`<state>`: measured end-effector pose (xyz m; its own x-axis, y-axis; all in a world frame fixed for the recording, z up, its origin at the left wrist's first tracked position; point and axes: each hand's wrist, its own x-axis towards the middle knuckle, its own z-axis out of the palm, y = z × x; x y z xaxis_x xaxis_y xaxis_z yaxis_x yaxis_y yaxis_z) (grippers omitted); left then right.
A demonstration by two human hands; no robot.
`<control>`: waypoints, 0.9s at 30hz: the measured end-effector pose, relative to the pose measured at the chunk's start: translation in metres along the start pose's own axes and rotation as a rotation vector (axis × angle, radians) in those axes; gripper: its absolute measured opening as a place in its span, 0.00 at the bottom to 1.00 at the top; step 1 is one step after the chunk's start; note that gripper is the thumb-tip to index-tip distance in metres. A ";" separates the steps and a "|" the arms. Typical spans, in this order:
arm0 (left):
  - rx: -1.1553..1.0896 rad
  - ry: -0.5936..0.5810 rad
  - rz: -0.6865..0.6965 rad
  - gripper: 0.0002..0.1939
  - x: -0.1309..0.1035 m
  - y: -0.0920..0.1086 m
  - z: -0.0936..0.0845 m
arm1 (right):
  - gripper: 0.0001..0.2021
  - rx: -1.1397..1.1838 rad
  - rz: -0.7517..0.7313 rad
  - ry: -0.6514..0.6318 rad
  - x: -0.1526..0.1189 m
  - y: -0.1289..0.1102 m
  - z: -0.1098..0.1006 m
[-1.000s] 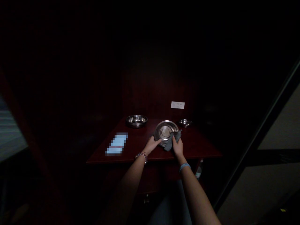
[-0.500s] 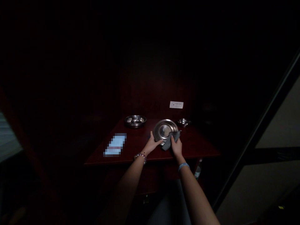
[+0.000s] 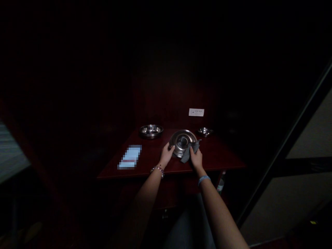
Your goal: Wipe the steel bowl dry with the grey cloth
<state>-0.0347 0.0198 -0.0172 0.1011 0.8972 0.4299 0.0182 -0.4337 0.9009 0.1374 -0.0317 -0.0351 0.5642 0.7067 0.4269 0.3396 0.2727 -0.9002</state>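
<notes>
A round, shiny metal dish (image 3: 183, 139) is tilted up above the dark red desk (image 3: 145, 166), its hollow side facing me. My left hand (image 3: 166, 154) grips its lower left rim, thumb on the front. On the right, my right hand (image 3: 196, 158) holds a grey cloth (image 3: 187, 154) against the dish's lower right rim, with the thumb pressed on the cloth. The fingers behind the dish and cloth are hidden.
Round metal dishes (image 3: 151, 131) sit at the back left of the desk, a smaller metal dish (image 3: 205, 131) at the back right. A blurred, bright blue flat object (image 3: 130, 157) lies at left. A socket panel (image 3: 196, 112) is on the back wall; a bottle (image 3: 221, 183) stands below.
The left thumb has moved from over the dish's lower front toward its left rim. The dish has tilted slightly, and the cloth has shifted a little on the rim. The view has shifted slightly.
</notes>
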 end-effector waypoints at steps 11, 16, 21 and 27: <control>0.002 -0.085 0.006 0.29 -0.009 0.011 0.003 | 0.20 0.003 0.032 0.049 0.001 0.002 -0.002; 0.118 -0.194 -0.062 0.25 -0.012 0.013 0.003 | 0.21 0.001 0.044 0.048 0.003 0.006 -0.001; 0.219 -0.175 -0.086 0.17 -0.012 0.012 0.003 | 0.21 -0.009 0.014 0.040 0.003 0.007 0.000; 0.162 -0.125 -0.083 0.12 -0.005 0.001 0.005 | 0.21 0.004 0.022 0.047 0.003 0.007 0.001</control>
<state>-0.0299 0.0148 -0.0186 0.2147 0.9176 0.3345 0.1903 -0.3752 0.9072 0.1412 -0.0270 -0.0403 0.6063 0.6809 0.4109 0.3238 0.2605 -0.9095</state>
